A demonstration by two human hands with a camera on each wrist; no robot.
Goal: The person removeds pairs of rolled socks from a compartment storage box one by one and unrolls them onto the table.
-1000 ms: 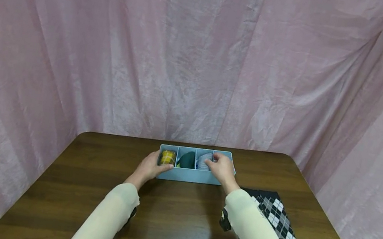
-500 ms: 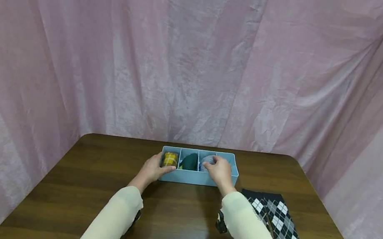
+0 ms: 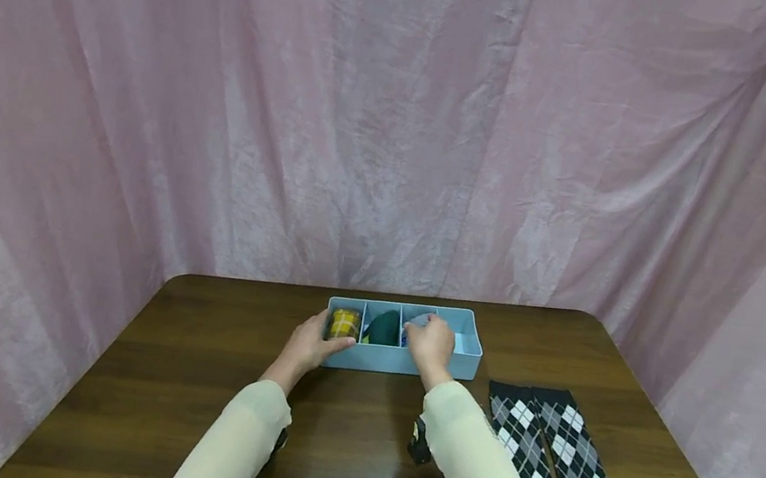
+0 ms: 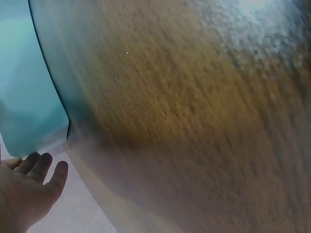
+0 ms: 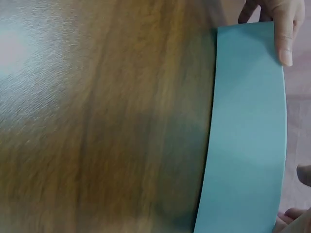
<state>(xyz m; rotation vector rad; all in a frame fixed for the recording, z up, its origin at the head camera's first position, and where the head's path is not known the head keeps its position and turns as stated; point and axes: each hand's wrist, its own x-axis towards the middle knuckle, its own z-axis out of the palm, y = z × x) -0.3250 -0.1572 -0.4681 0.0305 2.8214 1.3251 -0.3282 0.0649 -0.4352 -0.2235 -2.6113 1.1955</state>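
A light blue divided box (image 3: 374,360) stands near the table's far edge. My left hand (image 3: 307,346) holds its left end, thumb along the front rim; in the left wrist view the fingers (image 4: 41,167) lie at that end. The box holds a yellow plaid roll (image 3: 344,325), apparently a rolled sock, and a dark green roll (image 3: 383,329) beside it. My right hand (image 3: 431,349) reaches into the compartment right of the green one, fingers on a blue-grey rolled sock (image 3: 419,320), mostly hidden by the hand. In the right wrist view, the box's front wall (image 5: 248,121) hides that roll.
A pair of black, grey and white argyle socks (image 3: 572,448) lies flat on the right of the wooden table (image 3: 347,453). The box's rightmost compartment (image 3: 464,344) shows its pale floor. A pink curtain (image 3: 402,124) hangs behind the table.
My right hand has shifted left across the blue-grey roll, which is now more covered, and the rightmost compartment shows more. The left hand stays at the box's end. The whole view has shifted slightly.
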